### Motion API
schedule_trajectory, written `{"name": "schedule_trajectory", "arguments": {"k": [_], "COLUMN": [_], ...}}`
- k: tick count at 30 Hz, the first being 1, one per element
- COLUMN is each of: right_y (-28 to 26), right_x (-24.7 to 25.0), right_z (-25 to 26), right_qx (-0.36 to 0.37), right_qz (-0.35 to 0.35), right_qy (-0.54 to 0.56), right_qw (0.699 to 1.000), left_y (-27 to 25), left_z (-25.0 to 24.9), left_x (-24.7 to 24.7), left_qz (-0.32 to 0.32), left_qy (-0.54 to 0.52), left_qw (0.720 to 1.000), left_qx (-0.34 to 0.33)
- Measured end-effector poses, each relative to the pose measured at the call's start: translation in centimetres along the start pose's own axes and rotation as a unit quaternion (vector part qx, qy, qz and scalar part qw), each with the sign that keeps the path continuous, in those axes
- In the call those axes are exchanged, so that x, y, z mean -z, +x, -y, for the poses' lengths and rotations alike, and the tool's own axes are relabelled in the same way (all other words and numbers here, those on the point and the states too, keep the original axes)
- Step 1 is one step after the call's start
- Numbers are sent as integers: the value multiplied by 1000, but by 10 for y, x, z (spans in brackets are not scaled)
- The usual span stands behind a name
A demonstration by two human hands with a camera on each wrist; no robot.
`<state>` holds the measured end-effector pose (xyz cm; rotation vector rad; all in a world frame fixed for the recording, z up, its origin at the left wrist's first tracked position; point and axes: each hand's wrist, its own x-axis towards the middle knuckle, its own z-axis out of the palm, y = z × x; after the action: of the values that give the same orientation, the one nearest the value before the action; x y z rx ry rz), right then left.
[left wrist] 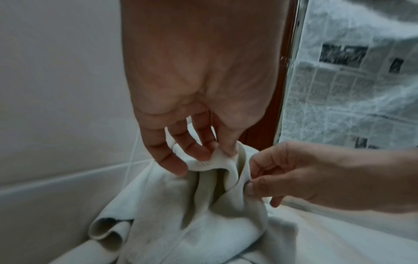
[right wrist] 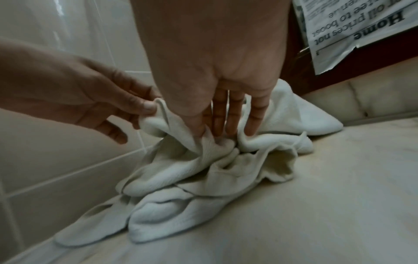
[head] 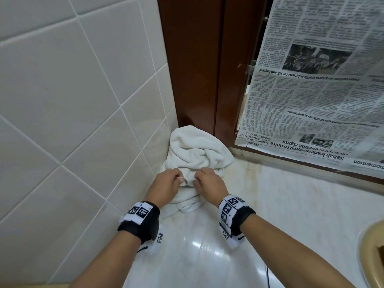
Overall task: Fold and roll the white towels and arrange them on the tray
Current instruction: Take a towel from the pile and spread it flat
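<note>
Your left hand (head: 166,187) and right hand (head: 209,183) pinch the crumpled white towel (head: 197,154) at centre frame; it looks soft and floppy, so take it by its corners.

Newspaper (head: 315,84) over wooden frame (head: 193,59)

Pale tiled wall (head: 62,90); brown wooden frame (head: 197,59); newspaper (head: 322,80) covering window; glossy marble counter (head: 291,204).

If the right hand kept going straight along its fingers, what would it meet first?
More of the crumpled white towel the right hand already pinches; beyond that heap probably the brown wooden frame, though depth is unclear.
</note>
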<state>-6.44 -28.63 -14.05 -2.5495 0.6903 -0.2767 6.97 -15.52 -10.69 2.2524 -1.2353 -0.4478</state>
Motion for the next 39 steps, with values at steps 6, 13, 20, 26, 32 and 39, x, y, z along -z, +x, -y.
{"name": "schedule_trajectory", "arguments": {"k": [6, 13, 20, 26, 32, 39], "right_y": [-35, -90, -135, -189, -276, -344], "right_x": [42, 85, 117, 140, 137, 71], "right_z": [0, 9, 25, 27, 17, 58], "right_qx": [33, 22, 7, -28, -113, -174], "right_qz": [-17, -22, -35, -62, -10, 73], "right_qy": [146, 217, 223, 205, 169, 175], "right_qw": [989, 976, 974, 976, 979, 966], "left_y": [-42, -55, -55, -87, -154, -241], "left_z": [-19, -24, -29, -43, -61, -85], "left_x": [13, 11, -20, -19, 4, -18], "left_qz": [40, 75, -15, -54, -32, 38], "left_qy": [-45, -19, -36, -120, -163, -120], "left_qw": [998, 997, 999, 990, 979, 970], "left_qx": [3, -10, -1, -48, -114, -209]}}
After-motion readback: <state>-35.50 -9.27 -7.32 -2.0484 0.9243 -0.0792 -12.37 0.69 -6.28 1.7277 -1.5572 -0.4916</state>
